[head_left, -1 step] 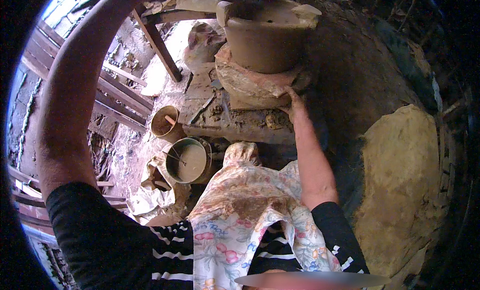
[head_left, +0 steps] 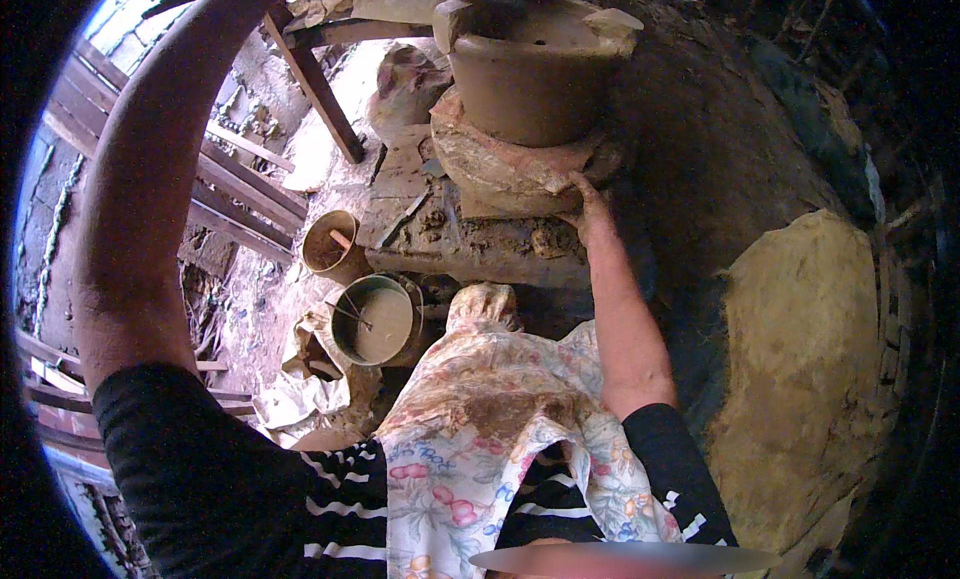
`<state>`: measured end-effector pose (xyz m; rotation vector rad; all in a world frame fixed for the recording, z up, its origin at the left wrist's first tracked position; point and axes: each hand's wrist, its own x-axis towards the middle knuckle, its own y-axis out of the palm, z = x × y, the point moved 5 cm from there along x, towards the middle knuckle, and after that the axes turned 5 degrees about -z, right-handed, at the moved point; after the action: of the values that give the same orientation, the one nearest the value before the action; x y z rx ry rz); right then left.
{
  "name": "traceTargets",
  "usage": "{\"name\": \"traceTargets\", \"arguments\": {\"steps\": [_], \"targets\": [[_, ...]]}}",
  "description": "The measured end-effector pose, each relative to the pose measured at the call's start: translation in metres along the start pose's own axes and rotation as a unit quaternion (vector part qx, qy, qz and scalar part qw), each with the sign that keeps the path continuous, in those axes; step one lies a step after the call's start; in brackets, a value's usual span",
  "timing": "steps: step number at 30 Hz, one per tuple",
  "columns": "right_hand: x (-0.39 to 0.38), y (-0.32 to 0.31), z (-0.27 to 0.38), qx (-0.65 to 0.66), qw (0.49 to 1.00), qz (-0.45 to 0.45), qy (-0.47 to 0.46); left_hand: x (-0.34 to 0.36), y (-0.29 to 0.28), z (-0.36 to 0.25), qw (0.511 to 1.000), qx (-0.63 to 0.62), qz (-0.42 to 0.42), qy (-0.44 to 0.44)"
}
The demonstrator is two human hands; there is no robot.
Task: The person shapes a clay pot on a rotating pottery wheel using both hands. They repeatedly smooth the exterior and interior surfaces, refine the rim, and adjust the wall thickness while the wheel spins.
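A smooth, flare-walled clay pot [head_left: 530, 97] stands above the right hand [head_left: 583, 201], on a rough, rounded base [head_left: 495, 169]. That hand, its arm outstretched, touches the base's side; I cannot tell its grip. The left arm [head_left: 135, 219] arches high, its shadowed hand near the pot's rim, its grip unclear too.
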<state>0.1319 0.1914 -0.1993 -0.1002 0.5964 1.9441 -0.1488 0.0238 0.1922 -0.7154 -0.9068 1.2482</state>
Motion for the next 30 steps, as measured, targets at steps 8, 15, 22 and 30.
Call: {"name": "traceTargets", "arguments": {"steps": [8,15,22,30], "targets": [[-0.003,0.001,0.003,0.025,0.999,0.017,-0.029,0.013,-0.023,-0.014,0.982,0.091,0.113,-0.122],[0.007,-0.001,-0.006,0.03,0.999,0.016,-0.026,0.013,-0.031,-0.019,0.982,0.095,0.123,-0.111],[0.023,-0.007,0.001,-0.008,1.0,-0.017,0.005,-0.018,0.019,0.034,0.965,0.084,0.098,-0.23],[-0.003,0.015,0.007,0.134,0.99,0.032,-0.008,-0.136,0.19,0.008,0.738,-0.516,-0.116,-0.419]]}}
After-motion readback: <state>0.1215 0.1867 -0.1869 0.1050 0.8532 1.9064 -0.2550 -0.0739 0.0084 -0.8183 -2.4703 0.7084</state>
